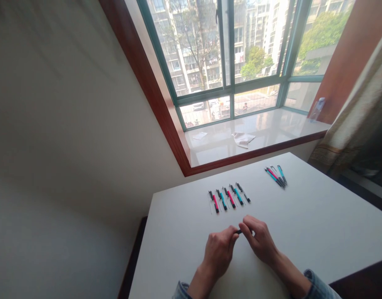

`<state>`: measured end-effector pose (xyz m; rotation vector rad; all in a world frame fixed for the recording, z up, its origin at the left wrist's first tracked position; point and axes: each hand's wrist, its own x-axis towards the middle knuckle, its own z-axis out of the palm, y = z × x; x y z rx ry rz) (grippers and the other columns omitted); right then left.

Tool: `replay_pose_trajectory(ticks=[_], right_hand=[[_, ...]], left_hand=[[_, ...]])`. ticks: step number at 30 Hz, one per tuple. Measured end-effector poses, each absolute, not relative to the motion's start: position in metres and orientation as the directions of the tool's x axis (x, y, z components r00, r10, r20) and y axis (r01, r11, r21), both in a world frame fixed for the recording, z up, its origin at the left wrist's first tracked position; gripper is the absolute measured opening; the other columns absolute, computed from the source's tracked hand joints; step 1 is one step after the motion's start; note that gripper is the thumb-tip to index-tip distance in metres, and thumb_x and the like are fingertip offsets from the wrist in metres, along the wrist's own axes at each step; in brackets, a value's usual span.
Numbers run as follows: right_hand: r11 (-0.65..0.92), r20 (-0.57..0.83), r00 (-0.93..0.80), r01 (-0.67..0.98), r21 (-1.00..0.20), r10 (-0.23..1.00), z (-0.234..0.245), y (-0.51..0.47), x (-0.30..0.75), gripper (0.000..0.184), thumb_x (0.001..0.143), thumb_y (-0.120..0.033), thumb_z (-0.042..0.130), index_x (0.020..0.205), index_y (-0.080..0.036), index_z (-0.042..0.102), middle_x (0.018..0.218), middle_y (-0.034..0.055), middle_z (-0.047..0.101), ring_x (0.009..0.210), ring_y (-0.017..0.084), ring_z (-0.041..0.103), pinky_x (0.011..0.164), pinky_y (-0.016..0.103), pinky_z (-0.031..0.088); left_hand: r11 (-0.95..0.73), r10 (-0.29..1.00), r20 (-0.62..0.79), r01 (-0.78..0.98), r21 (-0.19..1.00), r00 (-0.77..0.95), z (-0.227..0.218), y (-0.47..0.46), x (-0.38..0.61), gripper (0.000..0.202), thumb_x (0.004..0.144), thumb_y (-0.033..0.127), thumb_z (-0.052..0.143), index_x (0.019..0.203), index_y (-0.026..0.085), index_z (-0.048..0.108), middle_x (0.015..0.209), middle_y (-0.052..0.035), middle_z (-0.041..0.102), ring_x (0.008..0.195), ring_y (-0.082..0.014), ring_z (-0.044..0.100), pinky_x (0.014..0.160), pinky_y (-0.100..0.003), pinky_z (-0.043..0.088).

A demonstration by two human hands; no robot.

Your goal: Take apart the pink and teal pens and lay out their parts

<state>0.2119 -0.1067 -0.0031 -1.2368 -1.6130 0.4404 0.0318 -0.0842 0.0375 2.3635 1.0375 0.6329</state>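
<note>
Over the near part of the white table (178, 241), my left hand (218, 251) and my right hand (259, 238) meet at a small black pen part (239, 231). Both are closed, with fingertips pinching it from either side; the rest of the part is hidden by the fingers. Just beyond them lies a row of pens taken apart: pink barrels (216, 204), blue barrels (239, 197), black pieces (239, 187) and thin refills (210, 204). Farther right, several pens (275, 177) in pink, blue and grey lie bunched together and look whole.
Behind the table's far edge is a window sill (215, 149) with a crumpled white cloth (243, 139) and a clear bottle (317, 109). A wall (85, 166) stands to the left; a curtain (343, 128) hangs at the right.
</note>
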Motion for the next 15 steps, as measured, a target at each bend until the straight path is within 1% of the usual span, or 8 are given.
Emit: replay_pose_trajectory(ticks=[4,8,15], right_hand=[[0.428,0.502,0.023,0.49,-0.759,0.865,-0.001,-0.107,0.212,0.036,0.106,-0.026,0.046,0.071,-0.022,0.038,0.067,-0.003,0.043,0.064,0.015,0.042,0.061,0.028,0.033],[0.427,0.47,-0.01,0.436,-0.792,0.883,0.003,-0.108,0.212,0.029,0.106,-0.027,0.046,0.078,-0.022,0.045,0.073,-0.0016,0.049,0.066,0.015,0.046,0.062,0.028,0.037],[0.433,0.466,0.0,0.366,-0.823,0.885,0.013,-0.111,0.212,0.016,0.104,-0.026,0.049,0.091,-0.022,0.057,0.083,0.0016,0.056,0.076,0.018,0.052,0.071,0.031,0.043]], left_hand=[[-0.598,0.767,0.214,0.552,0.581,0.605,0.037,-0.084,0.031,0.033,0.109,0.037,0.037,0.102,0.024,0.067,0.079,-0.0026,0.076,0.065,-0.0169,0.071,0.06,-0.023,0.042],[-0.577,0.779,0.198,0.556,0.599,0.595,0.035,-0.083,0.029,0.034,0.109,0.037,0.037,0.097,0.023,0.065,0.072,-0.0017,0.072,0.06,-0.0161,0.067,0.057,-0.024,0.037],[-0.546,0.798,0.189,0.556,0.626,0.572,0.035,-0.08,0.027,0.036,0.109,0.039,0.033,0.1,0.023,0.064,0.071,-0.0014,0.069,0.06,-0.0159,0.065,0.059,-0.024,0.038]])
